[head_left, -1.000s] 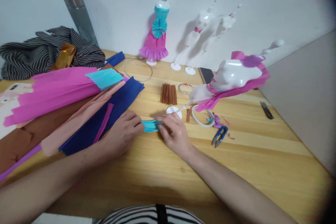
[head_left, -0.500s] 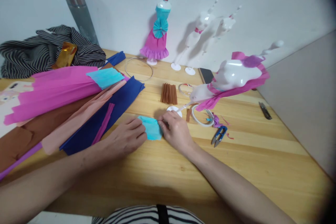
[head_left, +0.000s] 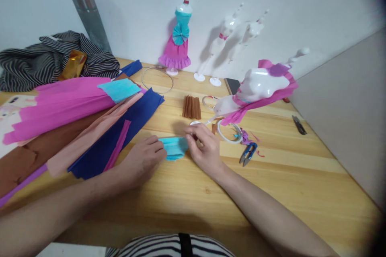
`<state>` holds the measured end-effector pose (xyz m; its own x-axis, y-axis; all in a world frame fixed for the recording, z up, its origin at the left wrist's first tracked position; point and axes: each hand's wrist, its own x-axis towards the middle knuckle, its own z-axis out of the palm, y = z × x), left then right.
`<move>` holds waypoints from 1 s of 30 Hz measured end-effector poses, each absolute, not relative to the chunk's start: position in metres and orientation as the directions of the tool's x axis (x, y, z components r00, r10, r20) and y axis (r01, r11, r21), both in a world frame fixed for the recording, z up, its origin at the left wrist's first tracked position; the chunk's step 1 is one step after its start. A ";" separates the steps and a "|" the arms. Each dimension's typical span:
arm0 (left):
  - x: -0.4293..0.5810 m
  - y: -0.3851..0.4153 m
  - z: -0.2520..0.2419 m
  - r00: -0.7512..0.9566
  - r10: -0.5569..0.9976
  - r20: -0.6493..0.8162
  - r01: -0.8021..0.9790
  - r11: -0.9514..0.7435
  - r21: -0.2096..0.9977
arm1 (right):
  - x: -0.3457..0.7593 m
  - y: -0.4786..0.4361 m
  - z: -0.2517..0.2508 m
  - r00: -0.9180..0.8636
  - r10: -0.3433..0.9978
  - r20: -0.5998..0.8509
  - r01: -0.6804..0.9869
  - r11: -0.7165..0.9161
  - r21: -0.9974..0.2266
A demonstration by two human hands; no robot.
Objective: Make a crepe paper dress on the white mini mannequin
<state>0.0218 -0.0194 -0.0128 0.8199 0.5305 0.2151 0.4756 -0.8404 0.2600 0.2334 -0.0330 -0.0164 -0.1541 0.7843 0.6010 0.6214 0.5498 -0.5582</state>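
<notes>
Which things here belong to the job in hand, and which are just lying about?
In the job:
turquoise piece, between left hand and right hand
probably also the magenta sheets, blue snips, pleated brown piece

Seemingly just lying about:
bottle
striped cloth
gold packet

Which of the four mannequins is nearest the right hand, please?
The pink-draped mannequin just beyond the right hand; the other three stand back by the wall.

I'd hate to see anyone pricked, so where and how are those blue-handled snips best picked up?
Probably by the blue handle, from above with the right hand: the snips' grey blades point toward the person, and purple scraps lie close beyond the handle.
</notes>
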 end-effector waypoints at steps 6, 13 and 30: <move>0.023 -0.018 -0.015 0.690 0.691 0.216 0.558 -0.698 0.449 | 0.223 -0.055 -0.017 -0.369 0.785 0.498 0.607 0.609 -0.511; 0.024 -0.018 -0.013 0.707 0.690 0.158 0.598 -0.701 0.388 | 0.213 -0.056 -0.028 -0.348 0.821 0.453 0.678 0.554 -0.483; 0.027 -0.022 -0.009 0.736 0.673 0.075 0.631 -0.722 0.283 | 0.212 -0.058 -0.029 -0.404 0.815 0.416 0.739 0.558 -0.377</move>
<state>0.0272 -0.0222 -0.0091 0.7359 0.6729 0.0747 0.6314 -0.7220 0.2829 0.2119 -0.0576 -0.0286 -0.4035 0.8151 0.4157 0.7393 0.5581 -0.3767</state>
